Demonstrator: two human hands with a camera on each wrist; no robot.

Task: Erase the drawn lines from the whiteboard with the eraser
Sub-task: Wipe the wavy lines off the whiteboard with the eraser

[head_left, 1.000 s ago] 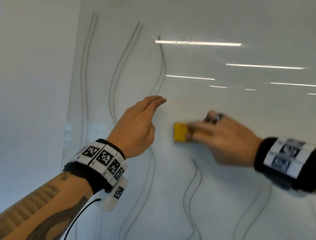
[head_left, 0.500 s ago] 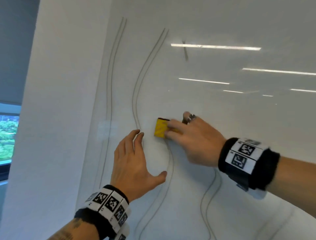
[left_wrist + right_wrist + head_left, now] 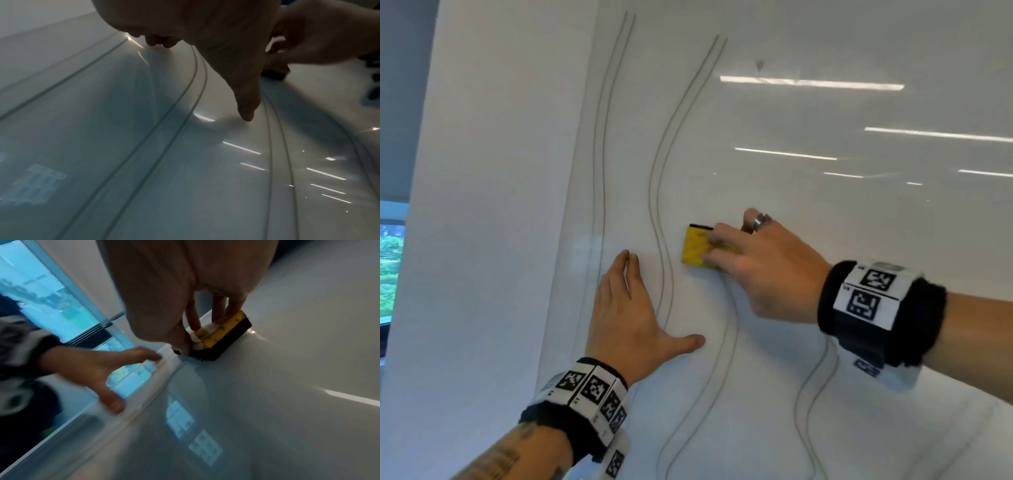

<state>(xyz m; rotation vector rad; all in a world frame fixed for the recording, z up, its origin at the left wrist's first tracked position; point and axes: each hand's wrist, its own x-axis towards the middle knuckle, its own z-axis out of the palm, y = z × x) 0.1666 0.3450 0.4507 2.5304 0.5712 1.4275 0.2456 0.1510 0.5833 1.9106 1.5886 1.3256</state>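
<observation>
A glossy whiteboard (image 3: 825,240) fills the head view, with several wavy double grey lines (image 3: 659,178) drawn down it. My right hand (image 3: 753,263) grips a small yellow eraser (image 3: 695,246) with a black felt base and presses it flat on the board just right of the second line pair. In the right wrist view the eraser (image 3: 224,337) sits under my fingertips, felt side down. My left hand (image 3: 626,308) lies flat on the board, fingers straight, thumb spread, over the second line pair; the left wrist view shows its thumb (image 3: 245,104) touching the surface.
The board's left edge (image 3: 585,205) meets a plain white wall (image 3: 482,205). A window (image 3: 392,270) with greenery shows at far left. Ceiling lights reflect on the board's upper right. A short dark stub of a line (image 3: 759,65) is left near the top.
The eraser has travelled left with my right hand, and the upper part of the third line is gone. My left hand dropped from hovering to lying flat on the board.
</observation>
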